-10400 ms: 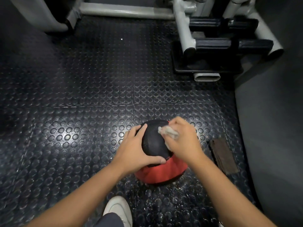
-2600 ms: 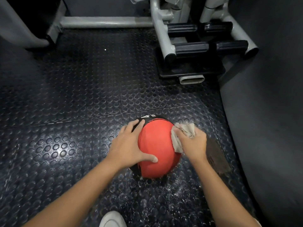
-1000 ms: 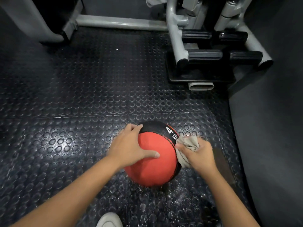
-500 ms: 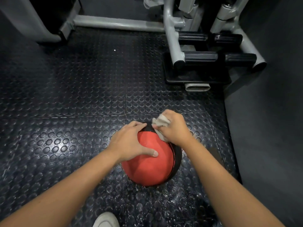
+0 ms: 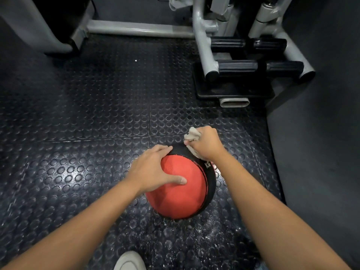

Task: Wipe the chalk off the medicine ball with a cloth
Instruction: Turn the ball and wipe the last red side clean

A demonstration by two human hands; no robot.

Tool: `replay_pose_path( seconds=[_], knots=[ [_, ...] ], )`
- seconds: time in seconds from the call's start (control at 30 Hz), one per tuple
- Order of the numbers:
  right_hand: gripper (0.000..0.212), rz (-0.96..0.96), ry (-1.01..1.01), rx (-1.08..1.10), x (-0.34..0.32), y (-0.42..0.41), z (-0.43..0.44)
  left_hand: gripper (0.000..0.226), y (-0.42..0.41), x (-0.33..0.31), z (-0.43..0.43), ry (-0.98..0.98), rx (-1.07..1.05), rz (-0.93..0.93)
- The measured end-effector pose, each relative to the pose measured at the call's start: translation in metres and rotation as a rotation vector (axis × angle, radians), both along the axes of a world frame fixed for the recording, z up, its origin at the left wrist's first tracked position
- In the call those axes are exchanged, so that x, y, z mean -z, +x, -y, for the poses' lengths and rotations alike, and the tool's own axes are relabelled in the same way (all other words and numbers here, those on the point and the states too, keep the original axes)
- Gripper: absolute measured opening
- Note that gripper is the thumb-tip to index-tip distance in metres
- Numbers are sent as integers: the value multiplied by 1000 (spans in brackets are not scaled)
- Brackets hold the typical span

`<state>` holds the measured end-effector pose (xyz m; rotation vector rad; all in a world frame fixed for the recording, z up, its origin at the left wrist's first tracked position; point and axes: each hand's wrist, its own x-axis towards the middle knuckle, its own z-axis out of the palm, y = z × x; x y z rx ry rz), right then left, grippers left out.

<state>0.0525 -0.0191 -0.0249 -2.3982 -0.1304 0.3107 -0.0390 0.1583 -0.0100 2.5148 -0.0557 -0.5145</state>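
A red and black medicine ball (image 5: pixel 181 193) sits on the studded rubber floor, its red panel facing me and a black band with "KG" on the right. My left hand (image 5: pixel 153 170) lies spread over the ball's upper left, thumb across the red panel. My right hand (image 5: pixel 206 145) grips a crumpled grey cloth (image 5: pixel 191 136) and presses it on the black band at the ball's far top right. White chalk dust (image 5: pixel 194 236) speckles the floor in front of the ball.
A grey gym machine frame (image 5: pixel 202 45) with black padded rollers (image 5: pixel 259 67) stands at the back right. A grey floor bar (image 5: pixel 140 29) runs across the back. A dark smooth surface (image 5: pixel 319 152) rises on the right. My white shoe (image 5: pixel 129 261) shows at the bottom edge.
My right hand slid the cloth from the ball's right side up to its far top. The ball turned a little, so "KG" shows again. My left hand kept its hold.
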Motion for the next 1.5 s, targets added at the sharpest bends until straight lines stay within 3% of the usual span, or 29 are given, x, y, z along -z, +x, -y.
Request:
replay_pose_path(
  seconds=[0.13, 0.27, 0.43, 0.57, 0.7, 0.83, 0.97, 1.13, 1.4, 1.5],
  knots=[
    [44, 12, 100, 205, -3, -50, 29, 112, 4, 2, 1, -6, -33, 13],
    [25, 79, 250, 256, 4, -107, 39, 111, 6, 4, -4, -36, -39, 8],
    [43, 16, 85, 201, 5, -33, 14, 111, -3, 7, -6, -46, -1, 17],
    [45, -128, 178, 276, 18, 2, 17, 110, -3, 7, -2, -49, -36, 46],
    [50, -73, 276, 403, 21, -51, 41, 110, 5, 9, -8, -94, -79, 28],
    [41, 3, 398, 503, 46, -114, 57, 116, 5, 14, -18, -150, -93, 3],
    [35, -22, 419, 508, 39, -72, 41, 118, 4, 15, -21, -184, -84, -9],
    [39, -77, 336, 329, 30, -15, 28, 117, 2, 15, -16, -156, -94, 24],
    [37, -29, 457, 744, 57, -128, 59, 105, 8, 10, -2, -71, -52, 53],
    [36, -47, 541, 786, 56, -147, 51, 104, 8, 9, -5, -79, -61, 44]
  ],
)
